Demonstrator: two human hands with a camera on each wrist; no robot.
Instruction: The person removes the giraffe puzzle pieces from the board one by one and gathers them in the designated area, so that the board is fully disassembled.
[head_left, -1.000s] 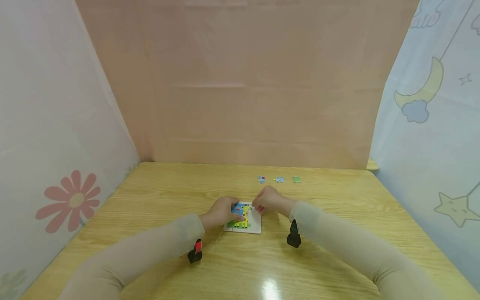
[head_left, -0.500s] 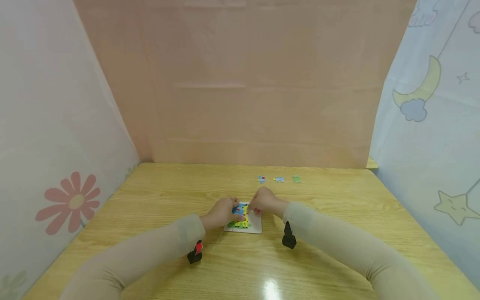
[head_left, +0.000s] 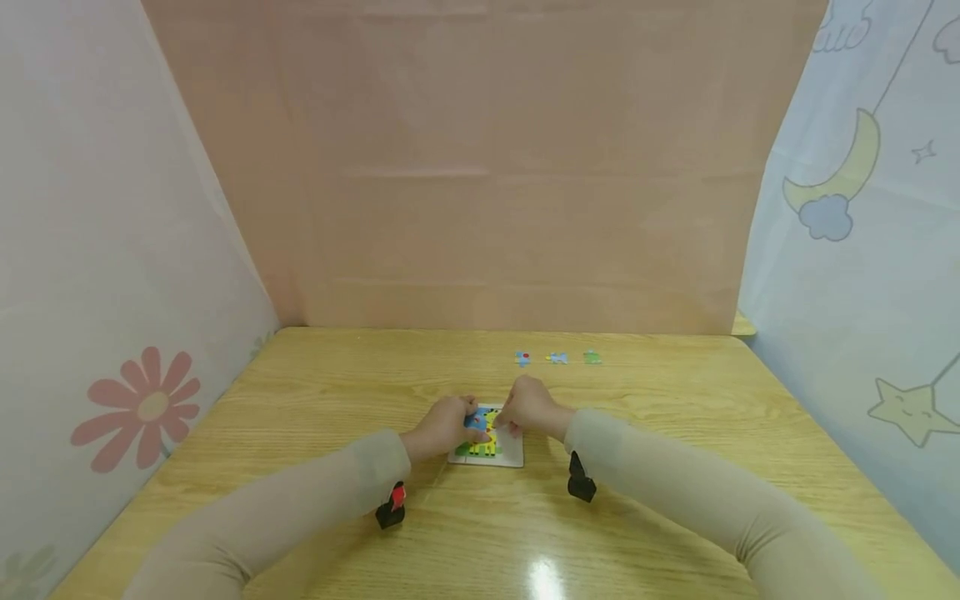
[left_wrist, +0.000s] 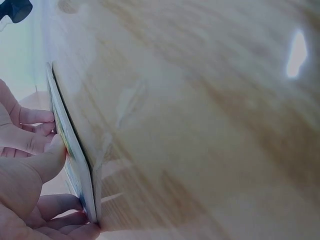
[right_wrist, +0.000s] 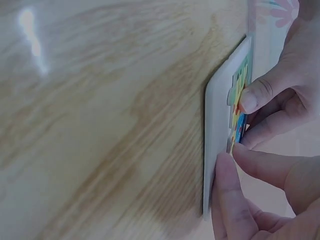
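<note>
A small puzzle board (head_left: 512,457) with a pale rim lies on the table, partly filled with a yellow giraffe on blue and green. The left hand (head_left: 442,427) grips its left side, thumb on the picture and fingers at the far edge; the left wrist view shows this thumb (left_wrist: 56,150) pressing the face. Over the upper right of the picture, the right hand (head_left: 534,406) has thumb and forefinger together on a puzzle piece, mostly hidden by the fingertips. From the right wrist, those fingertips touch the board's bare part (right_wrist: 216,115) beside the filled area.
Three loose puzzle pieces lie in a row behind the board: a blue one with a red spot (head_left: 522,358), a light blue one (head_left: 558,358) and a green one (head_left: 592,357). The wooden table (head_left: 337,375) ends at a tan backdrop (head_left: 480,208).
The right hand has moved slightly left, from the board's upper right edge onto the picture's edge, bringing the piece along. The left hand and the loose pieces stay put.
</note>
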